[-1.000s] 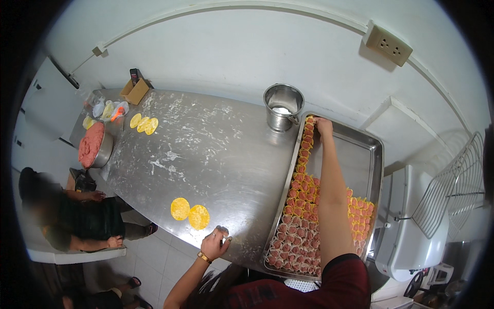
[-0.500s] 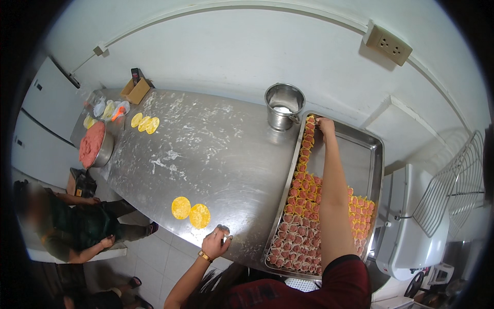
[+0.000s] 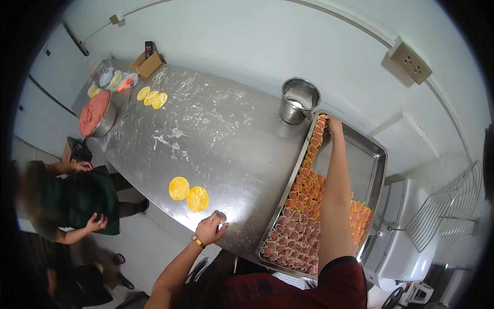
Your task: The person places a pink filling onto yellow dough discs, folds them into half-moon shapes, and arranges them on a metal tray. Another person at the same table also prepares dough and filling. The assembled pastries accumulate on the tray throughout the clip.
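A large metal tray (image 3: 366,149) holds rows of open-topped meat dumplings (image 3: 296,226), with yellow wrappers farther back and paler ones at the near end. My right hand (image 3: 334,124) reaches to the tray's far left corner, its fingers closed beside the column of dumplings along the left side. Whatever those fingertips hold is hidden. At the steel table's front edge rests my left hand (image 3: 210,229), loosely bent, thumb apart from the fingers and nothing in it. Just beyond it lie two round yellow wrappers, one nearer (image 3: 197,199) and one to its left (image 3: 179,188).
A steel pail (image 3: 300,100) with something white inside stands behind the tray. Farther left on the flour-dusted table (image 3: 216,129) are more wrappers (image 3: 152,97), a bowl of pink minced meat (image 3: 96,114) and a cardboard box (image 3: 146,64). Another person (image 3: 72,198) stands at left.
The whole view has shifted and tilted a little. My right hand stays at the tray's far corner and my left at the table edge. The other person's hands have moved slightly.
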`<action>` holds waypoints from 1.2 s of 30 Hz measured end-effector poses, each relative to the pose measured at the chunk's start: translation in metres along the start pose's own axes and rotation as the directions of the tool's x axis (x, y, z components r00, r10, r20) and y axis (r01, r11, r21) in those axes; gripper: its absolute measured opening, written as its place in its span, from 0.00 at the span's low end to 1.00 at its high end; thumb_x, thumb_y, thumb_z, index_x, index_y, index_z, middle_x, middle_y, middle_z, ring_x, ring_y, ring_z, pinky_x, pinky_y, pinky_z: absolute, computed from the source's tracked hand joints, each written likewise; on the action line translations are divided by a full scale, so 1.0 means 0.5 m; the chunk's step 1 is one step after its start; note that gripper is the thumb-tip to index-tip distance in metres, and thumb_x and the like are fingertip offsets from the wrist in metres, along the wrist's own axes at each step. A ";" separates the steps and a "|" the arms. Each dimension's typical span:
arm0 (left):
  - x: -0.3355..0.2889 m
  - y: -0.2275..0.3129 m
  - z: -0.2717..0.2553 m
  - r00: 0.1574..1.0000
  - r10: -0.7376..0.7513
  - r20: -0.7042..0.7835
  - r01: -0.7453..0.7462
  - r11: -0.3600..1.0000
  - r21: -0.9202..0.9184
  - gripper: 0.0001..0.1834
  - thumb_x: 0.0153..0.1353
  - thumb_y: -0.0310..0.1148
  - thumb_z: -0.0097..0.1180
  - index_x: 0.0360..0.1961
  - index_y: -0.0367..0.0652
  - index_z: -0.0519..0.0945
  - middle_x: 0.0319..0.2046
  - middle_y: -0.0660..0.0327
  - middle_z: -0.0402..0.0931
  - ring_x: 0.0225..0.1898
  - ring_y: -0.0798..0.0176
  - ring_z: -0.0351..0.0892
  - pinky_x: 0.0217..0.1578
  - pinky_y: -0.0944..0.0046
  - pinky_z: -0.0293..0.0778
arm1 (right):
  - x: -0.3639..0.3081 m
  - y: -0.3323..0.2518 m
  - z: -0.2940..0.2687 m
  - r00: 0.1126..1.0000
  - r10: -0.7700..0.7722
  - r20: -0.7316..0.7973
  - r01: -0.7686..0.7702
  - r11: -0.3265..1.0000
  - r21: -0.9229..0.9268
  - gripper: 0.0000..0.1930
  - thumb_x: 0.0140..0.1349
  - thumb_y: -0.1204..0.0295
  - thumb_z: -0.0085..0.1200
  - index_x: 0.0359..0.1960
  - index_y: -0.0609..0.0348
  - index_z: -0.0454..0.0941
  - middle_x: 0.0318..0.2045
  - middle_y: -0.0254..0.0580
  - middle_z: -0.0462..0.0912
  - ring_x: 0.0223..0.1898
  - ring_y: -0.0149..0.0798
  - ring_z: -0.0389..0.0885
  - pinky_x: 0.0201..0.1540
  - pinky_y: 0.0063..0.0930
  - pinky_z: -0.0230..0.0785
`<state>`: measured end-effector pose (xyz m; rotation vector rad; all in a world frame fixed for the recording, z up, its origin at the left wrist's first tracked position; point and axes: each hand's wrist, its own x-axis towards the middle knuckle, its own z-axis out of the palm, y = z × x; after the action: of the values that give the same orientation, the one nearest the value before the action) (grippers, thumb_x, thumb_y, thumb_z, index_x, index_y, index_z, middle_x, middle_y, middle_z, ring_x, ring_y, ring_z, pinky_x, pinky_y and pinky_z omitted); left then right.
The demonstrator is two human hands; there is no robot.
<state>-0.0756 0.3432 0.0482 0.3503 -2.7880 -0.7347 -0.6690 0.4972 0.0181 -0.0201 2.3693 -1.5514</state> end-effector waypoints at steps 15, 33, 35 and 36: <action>-0.004 -0.006 -0.002 1.000 0.009 -0.007 -0.009 1.000 -0.007 0.11 0.53 0.38 0.58 0.35 0.47 0.74 0.33 0.58 0.73 0.28 0.53 0.77 0.26 0.59 0.75 | -0.061 -0.077 -0.039 0.996 -0.016 0.092 0.017 1.000 -0.007 0.17 0.59 0.62 0.48 0.45 0.59 0.77 0.36 0.38 0.79 0.39 0.34 0.76 0.40 0.28 0.66; -0.040 -0.010 -0.015 0.998 -0.018 -0.053 0.004 0.969 -0.247 0.14 0.59 0.40 0.54 0.42 0.46 0.70 0.35 0.60 0.71 0.27 0.60 0.76 0.26 0.59 0.72 | -0.654 -0.047 -0.219 0.932 -0.359 -0.043 0.361 0.918 0.162 0.07 0.63 0.71 0.51 0.37 0.62 0.77 0.25 0.28 0.73 0.27 0.23 0.68 0.31 0.18 0.62; -0.089 -0.007 -0.022 0.981 -0.183 -0.067 0.141 0.903 -0.405 0.16 0.58 0.37 0.56 0.45 0.47 0.70 0.35 0.60 0.70 0.26 0.63 0.75 0.26 0.62 0.72 | -0.764 -0.032 -0.162 0.908 -0.419 0.002 0.418 0.905 0.076 0.06 0.62 0.74 0.50 0.37 0.62 0.77 0.27 0.29 0.74 0.30 0.25 0.71 0.34 0.19 0.64; -0.131 -0.009 -0.027 0.967 -0.235 -0.097 0.170 0.882 -0.440 0.17 0.57 0.36 0.56 0.46 0.48 0.69 0.35 0.60 0.70 0.26 0.64 0.75 0.27 0.62 0.72 | -0.823 -0.023 -0.127 0.895 -0.445 0.028 0.442 0.895 0.059 0.05 0.62 0.76 0.49 0.36 0.62 0.77 0.29 0.30 0.75 0.31 0.25 0.72 0.36 0.20 0.66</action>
<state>-0.0094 0.3519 0.0464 0.5863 -2.3828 -1.2836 -0.2958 0.6225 0.1532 -0.6182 2.4022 -1.7820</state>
